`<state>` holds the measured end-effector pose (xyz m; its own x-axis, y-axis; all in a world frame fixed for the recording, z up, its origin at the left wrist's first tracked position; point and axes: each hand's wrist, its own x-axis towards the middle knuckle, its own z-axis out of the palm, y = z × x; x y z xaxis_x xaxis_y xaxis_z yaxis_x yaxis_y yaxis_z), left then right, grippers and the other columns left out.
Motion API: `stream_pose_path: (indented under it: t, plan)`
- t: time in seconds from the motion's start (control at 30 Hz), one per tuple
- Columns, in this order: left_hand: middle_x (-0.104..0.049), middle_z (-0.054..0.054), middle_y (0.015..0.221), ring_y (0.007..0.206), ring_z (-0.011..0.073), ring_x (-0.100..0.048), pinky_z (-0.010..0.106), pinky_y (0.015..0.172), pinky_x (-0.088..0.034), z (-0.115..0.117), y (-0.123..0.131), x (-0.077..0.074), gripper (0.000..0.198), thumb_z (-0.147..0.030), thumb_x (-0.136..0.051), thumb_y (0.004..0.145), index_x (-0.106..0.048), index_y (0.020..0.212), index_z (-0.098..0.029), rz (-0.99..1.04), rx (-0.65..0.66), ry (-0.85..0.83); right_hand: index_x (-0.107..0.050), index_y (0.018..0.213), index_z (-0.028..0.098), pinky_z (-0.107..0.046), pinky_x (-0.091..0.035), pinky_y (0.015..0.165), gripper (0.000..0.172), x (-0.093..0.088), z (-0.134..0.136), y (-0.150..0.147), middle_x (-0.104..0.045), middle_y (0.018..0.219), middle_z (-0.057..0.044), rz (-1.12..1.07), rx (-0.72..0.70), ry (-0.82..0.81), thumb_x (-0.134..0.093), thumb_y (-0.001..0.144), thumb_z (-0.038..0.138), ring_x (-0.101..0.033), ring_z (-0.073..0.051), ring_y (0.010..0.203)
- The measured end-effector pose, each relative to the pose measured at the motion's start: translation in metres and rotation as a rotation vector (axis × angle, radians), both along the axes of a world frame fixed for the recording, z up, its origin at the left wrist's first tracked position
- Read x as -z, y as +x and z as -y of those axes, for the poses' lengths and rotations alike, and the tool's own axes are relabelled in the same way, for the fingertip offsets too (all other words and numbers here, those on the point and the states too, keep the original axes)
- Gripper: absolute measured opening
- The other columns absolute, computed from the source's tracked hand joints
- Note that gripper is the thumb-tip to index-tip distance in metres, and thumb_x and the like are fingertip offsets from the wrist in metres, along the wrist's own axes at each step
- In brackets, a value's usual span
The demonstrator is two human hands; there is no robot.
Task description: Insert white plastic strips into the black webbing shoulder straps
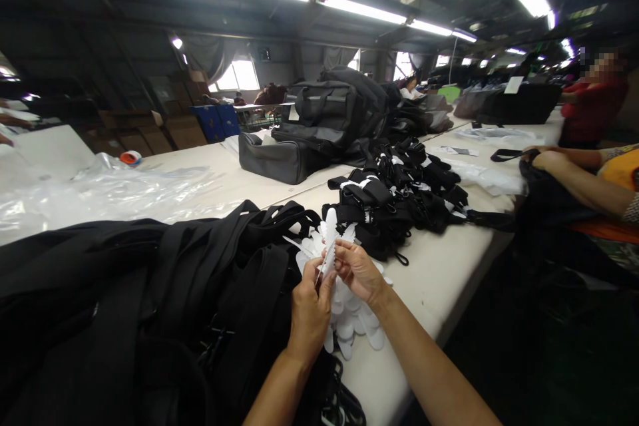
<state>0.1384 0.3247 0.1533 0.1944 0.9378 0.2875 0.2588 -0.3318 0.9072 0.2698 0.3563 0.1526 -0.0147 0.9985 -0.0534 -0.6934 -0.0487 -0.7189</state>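
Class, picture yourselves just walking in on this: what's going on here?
A person holds a thin white piece between the left hand and the right hand, over a pile of similar white pieces on a pale table. Black straps and fabric are heaped to the left. Just beyond lie bundled black straps with white bits among them, and dark bags stand farther back. At the right, a co-worker's arm reaches over dark material.

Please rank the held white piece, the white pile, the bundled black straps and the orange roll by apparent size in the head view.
Bundled black straps
White pile
Held white piece
Orange roll, though farther away
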Motion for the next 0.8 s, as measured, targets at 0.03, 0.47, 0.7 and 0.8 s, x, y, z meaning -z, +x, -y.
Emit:
stream_pose_path:
  t: [0.03, 0.47, 0.7, 0.8]
  plan:
    - [-0.069, 0.005, 0.097, 0.084, 0.0199, -0.065, 0.029, 0.078, -0.048, 0.000, 0.000, 0.001, 0.032, -0.040, -0.057, 0.088, -0.057, 0.116, -0.022, -0.017, 0.000, 0.013, -0.072, 0.077, 0.014, -0.013, -0.038, 0.045, 0.028, 0.000, 0.000, 0.001, -0.067, 0.070, -0.001, 0.002, 0.007, -0.002, -0.088, 0.058, 0.026, -0.046, -0.003, 0.050]
    - [-0.071, 0.008, 0.112, 0.093, 0.0228, -0.069, 0.032, 0.084, -0.050, 0.003, 0.001, 0.000, 0.045, -0.030, -0.052, 0.090, -0.047, 0.134, -0.025, -0.002, -0.032, 0.014, -0.069, 0.065, 0.012, -0.017, -0.032, 0.045, 0.026, 0.005, -0.001, -0.001, -0.056, 0.057, 0.002, 0.073, 0.078, -0.044, -0.088, 0.054, 0.027, -0.042, -0.005, 0.051]
    - [-0.063, -0.002, 0.076, 0.062, 0.0113, -0.052, 0.022, 0.062, -0.042, 0.001, 0.002, -0.004, 0.020, -0.038, -0.050, 0.093, -0.061, 0.101, -0.023, 0.088, 0.135, -0.108, -0.063, 0.064, 0.014, -0.018, -0.032, 0.045, 0.028, 0.013, -0.006, -0.001, -0.051, 0.056, 0.004, 0.079, 0.213, -0.035, -0.085, 0.059, 0.031, -0.041, -0.005, 0.050]
    - [-0.049, -0.006, 0.058, 0.052, 0.0106, -0.043, 0.022, 0.053, -0.035, 0.000, 0.001, -0.002, 0.026, -0.044, -0.046, 0.095, -0.053, 0.082, -0.022, 0.044, 0.088, -0.154, -0.063, 0.064, 0.014, -0.019, -0.031, 0.044, 0.027, 0.017, -0.008, -0.002, -0.052, 0.057, 0.003, 0.102, 0.307, -0.051, -0.085, 0.057, 0.030, -0.041, -0.005, 0.049]
